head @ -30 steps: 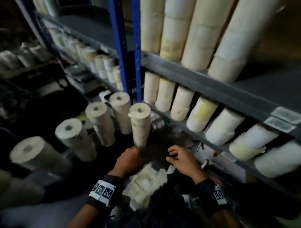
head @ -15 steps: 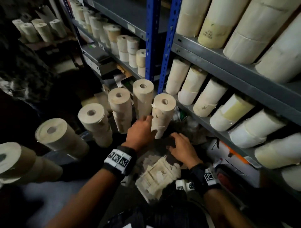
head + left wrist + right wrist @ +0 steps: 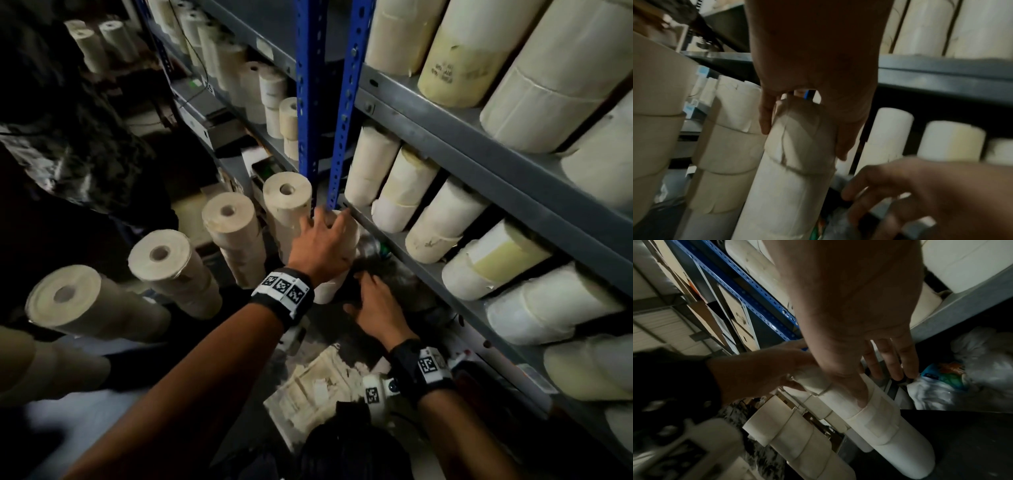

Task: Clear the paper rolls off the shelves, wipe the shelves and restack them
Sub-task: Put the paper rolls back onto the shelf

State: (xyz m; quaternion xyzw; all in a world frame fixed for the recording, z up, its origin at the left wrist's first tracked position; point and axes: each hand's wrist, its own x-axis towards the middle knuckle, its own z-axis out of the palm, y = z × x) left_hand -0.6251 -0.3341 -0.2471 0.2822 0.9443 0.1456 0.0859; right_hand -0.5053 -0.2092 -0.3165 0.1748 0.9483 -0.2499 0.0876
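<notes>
A tall cream paper roll [image 3: 335,287] stands on the floor by the blue upright [image 3: 342,120]. My left hand [image 3: 322,240] grips its top end, thumb on one side and fingers on the other, as the left wrist view shows [image 3: 801,142] on the roll [image 3: 785,194]. My right hand [image 3: 373,308] is lower, beside the roll's base. Its fingers [image 3: 890,363] are straight and reach toward the dark space under the bottom shelf, and its thumb lies against the roll [image 3: 879,426].
Several more rolls [image 3: 233,222] stand in a row on the floor to the left. Grey shelves [image 3: 445,137] on the right hold rolls lying side by side [image 3: 442,219]. A crumpled paper pack [image 3: 318,394] lies near my wrists. A plastic bag [image 3: 941,382] sits under the shelf.
My left hand has climbed from the roll's base to its top and closed round it. The right hand stayed low beside the roll, and the view has swung upward.
</notes>
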